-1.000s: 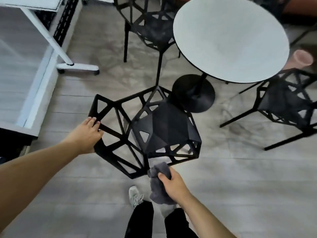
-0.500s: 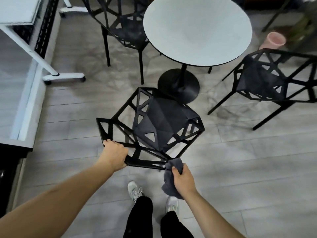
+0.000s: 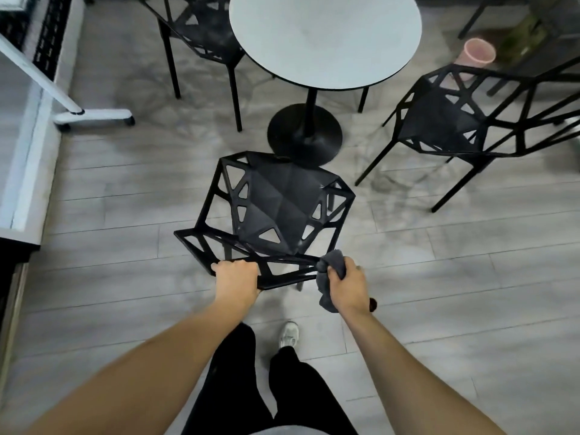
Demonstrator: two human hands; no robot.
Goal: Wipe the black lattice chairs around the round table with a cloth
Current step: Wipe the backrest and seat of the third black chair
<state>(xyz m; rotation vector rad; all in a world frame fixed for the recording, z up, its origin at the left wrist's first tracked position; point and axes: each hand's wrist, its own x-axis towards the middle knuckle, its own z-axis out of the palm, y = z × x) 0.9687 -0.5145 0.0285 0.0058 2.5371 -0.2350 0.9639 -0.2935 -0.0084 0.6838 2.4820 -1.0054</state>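
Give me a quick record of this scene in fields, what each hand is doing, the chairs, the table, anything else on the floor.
left hand: grips the backrest top of the near chair
right hand: holds a grey cloth against the backrest's right end
other chairs: one on the left, one on the right
table: round, pale top, black pedestal base
pink bin: on the floor past the right chair
white stand foot: on castors, left
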